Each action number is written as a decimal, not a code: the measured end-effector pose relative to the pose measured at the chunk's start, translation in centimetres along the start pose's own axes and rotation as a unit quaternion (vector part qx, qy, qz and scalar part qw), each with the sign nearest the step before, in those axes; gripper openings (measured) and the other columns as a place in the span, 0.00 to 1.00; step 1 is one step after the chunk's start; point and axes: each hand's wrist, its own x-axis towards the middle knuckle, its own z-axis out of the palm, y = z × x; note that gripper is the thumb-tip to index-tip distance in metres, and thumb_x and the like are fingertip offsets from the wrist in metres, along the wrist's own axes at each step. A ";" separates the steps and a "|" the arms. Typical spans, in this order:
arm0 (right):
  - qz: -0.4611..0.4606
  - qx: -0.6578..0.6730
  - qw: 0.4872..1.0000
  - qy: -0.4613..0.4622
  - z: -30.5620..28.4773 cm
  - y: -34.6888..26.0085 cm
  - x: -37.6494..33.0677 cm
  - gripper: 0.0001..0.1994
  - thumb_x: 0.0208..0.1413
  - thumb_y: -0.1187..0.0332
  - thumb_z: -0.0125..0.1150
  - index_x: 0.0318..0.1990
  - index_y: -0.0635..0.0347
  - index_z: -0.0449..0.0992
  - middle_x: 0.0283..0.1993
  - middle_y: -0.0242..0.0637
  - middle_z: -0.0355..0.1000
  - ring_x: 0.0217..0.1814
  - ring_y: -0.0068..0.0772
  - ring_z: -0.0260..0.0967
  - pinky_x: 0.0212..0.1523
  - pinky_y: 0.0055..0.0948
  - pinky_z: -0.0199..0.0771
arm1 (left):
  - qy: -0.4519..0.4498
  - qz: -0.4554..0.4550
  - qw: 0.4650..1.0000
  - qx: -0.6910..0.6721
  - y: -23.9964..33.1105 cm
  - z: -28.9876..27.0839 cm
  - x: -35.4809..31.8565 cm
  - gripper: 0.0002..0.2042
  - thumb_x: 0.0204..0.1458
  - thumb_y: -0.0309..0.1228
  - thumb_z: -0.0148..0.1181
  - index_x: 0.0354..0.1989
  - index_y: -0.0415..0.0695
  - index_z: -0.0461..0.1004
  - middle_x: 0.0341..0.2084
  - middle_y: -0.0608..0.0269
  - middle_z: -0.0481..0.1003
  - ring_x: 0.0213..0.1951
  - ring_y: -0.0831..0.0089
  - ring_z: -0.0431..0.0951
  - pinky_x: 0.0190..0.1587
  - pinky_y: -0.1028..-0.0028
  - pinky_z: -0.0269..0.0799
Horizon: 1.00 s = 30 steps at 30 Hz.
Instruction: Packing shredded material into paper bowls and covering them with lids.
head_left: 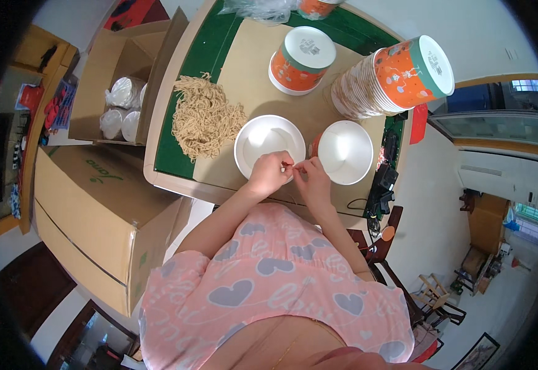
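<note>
My left hand (270,173) and my right hand (313,183) meet fingertip to fingertip at the near side of an open white paper tub (252,137). Both are closed in a pinch; whatever lies between the fingers is too small to make out. A faint thin strand seems to hang below them. Just right of my right hand, a second paper tub (345,152) shows its white inside. To the left of the tubs, a tangled heap of beige cords (205,117) lies on the table.
A paper tub (303,65) stands upside down farther back, beside a tilted nested stack of orange-and-green tubs (398,77). Clear plastic wrap (260,8) lies at the far edge. Black cables and adapters (382,188) line the right edge. Cardboard boxes (90,203) stand left of the table.
</note>
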 end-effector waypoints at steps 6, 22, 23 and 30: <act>0.002 0.044 0.999 0.021 -0.7 -1.3 0.4 0.06 0.45 0.73 0.62 0.32 0.59 0.73 0.32 0.37 0.67 0.32 0.38 0.68 0.32 0.35 0.69 | 0.000 -0.004 1.000 0.012 0.1 -0.5 -0.2 0.04 0.45 0.23 0.60 0.29 0.39 0.75 0.23 0.57 0.76 0.24 0.72 0.76 0.30 0.75 0.72; 0.044 0.128 0.991 -0.026 0.0 -0.6 0.5 0.05 0.47 0.74 0.61 0.32 0.62 0.73 0.26 0.38 0.70 0.23 0.30 0.66 0.25 0.27 0.67 | -0.019 -0.089 0.983 -0.162 -1.4 -0.6 -0.5 0.03 0.51 0.23 0.57 0.32 0.37 0.76 0.25 0.63 0.77 0.27 0.79 0.74 0.29 0.79 0.70; 0.033 0.117 0.992 -0.020 0.1 -0.4 0.4 0.05 0.47 0.74 0.61 0.32 0.62 0.73 0.26 0.38 0.70 0.23 0.30 0.67 0.26 0.28 0.67 | -0.005 -0.084 0.984 -0.157 -1.4 -0.6 -0.5 0.04 0.52 0.23 0.57 0.32 0.36 0.76 0.24 0.62 0.77 0.26 0.79 0.74 0.29 0.78 0.70; 0.029 0.090 0.995 -0.025 0.0 0.4 0.4 0.06 0.48 0.72 0.61 0.33 0.61 0.73 0.29 0.38 0.71 0.26 0.33 0.69 0.26 0.29 0.68 | 0.076 -0.043 0.992 -0.090 -1.0 -0.9 -0.3 0.05 0.51 0.26 0.57 0.31 0.35 0.74 0.24 0.51 0.77 0.26 0.67 0.79 0.32 0.73 0.73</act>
